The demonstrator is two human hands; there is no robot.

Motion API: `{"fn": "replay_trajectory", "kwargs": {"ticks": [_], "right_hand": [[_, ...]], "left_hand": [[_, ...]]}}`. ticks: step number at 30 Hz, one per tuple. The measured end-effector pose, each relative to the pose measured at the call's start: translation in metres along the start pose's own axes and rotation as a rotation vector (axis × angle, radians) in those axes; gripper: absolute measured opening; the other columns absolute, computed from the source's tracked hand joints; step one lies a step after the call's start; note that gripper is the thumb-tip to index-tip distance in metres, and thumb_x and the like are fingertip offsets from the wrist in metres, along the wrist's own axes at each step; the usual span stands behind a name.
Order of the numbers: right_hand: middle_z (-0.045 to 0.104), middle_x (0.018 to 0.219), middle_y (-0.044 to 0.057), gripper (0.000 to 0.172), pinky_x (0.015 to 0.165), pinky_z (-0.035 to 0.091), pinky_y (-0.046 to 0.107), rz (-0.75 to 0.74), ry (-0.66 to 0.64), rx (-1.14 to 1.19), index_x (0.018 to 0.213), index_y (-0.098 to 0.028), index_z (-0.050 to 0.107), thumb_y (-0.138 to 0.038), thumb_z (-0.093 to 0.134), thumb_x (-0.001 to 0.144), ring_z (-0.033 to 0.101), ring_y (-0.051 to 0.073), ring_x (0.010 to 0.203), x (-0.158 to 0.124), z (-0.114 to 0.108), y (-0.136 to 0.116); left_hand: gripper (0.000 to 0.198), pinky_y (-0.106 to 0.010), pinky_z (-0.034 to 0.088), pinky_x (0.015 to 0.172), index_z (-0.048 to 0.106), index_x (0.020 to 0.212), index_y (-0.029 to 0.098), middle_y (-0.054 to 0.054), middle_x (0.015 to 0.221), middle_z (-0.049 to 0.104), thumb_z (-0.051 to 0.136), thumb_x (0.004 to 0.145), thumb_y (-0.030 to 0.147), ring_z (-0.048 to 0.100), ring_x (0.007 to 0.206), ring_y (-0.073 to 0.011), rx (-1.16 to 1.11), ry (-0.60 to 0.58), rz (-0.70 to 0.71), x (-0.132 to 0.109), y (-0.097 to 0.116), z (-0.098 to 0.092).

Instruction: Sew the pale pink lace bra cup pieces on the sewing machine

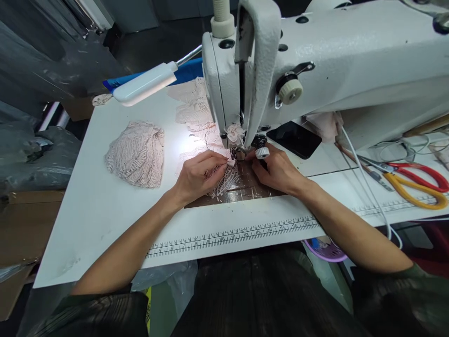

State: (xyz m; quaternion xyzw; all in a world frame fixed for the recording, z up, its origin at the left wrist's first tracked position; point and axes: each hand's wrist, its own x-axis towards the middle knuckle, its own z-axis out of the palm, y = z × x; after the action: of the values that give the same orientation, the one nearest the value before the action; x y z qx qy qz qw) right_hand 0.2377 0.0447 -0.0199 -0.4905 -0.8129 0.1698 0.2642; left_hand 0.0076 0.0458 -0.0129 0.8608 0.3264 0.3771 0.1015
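Note:
My left hand [199, 177] pinches the edge of a pale pink lace piece [224, 180] just left of the presser foot [240, 154] of a white sewing machine [351, 61]. Loose lace fringe hangs below those fingertips over the brown machine plate [250, 185]. On the other side of the foot, my right hand [278, 171] has its fingers curled in close to the needle area. A knob partly covers them, and what they hold, if anything, is hidden. More pink lace [194, 110] trails behind the needle on the tabletop.
A folded lace bundle [136, 153] lies at left on the white table [94, 220]. A lamp [145, 84] hangs above it. At right are a black phone [294, 139], orange-and-red-handled scissors [417, 182] and a white cord [365, 175]. A printed ruler [231, 235] runs along the front edge.

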Motion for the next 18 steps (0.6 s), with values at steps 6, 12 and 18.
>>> {"fn": "replay_trajectory", "kwargs": {"ticks": [6,12,18], "right_hand": [[0.062,0.106,0.011,0.035,0.083,0.046,0.034,-0.167,-0.089,-0.081,0.120,-0.021,0.068,-0.019,0.046,0.092,0.054,0.022,0.094,-0.0032,0.0053,0.0008],[0.061,0.101,0.012,0.038,0.082,0.043,0.034,-0.196,-0.118,-0.158,0.126,-0.022,0.066,-0.019,0.047,0.092,0.052,0.024,0.094,-0.0036,0.0096,0.0052],[0.062,0.106,0.012,0.039,0.084,0.041,0.035,-0.177,-0.134,-0.217,0.128,-0.024,0.065,-0.019,0.048,0.093,0.052,0.025,0.098,-0.0042,0.0066,0.0018]], "left_hand": [[0.011,-0.032,0.056,0.080,0.069,0.094,0.015,-0.006,0.095,0.072,0.059,0.090,0.014,0.069,0.088,-0.0153,0.050,-0.125,0.103,-0.0034,-0.0035,0.0078],[0.011,-0.033,0.053,0.080,0.068,0.093,0.016,-0.005,0.096,0.072,0.057,0.092,0.015,0.066,0.086,-0.0149,0.132,-0.196,0.126,-0.0049,-0.0033,0.0091],[0.011,-0.035,0.053,0.085,0.066,0.092,0.017,-0.004,0.092,0.070,0.056,0.092,0.013,0.064,0.085,-0.0141,0.207,-0.219,0.202,-0.0047,-0.0012,0.0093]]}}
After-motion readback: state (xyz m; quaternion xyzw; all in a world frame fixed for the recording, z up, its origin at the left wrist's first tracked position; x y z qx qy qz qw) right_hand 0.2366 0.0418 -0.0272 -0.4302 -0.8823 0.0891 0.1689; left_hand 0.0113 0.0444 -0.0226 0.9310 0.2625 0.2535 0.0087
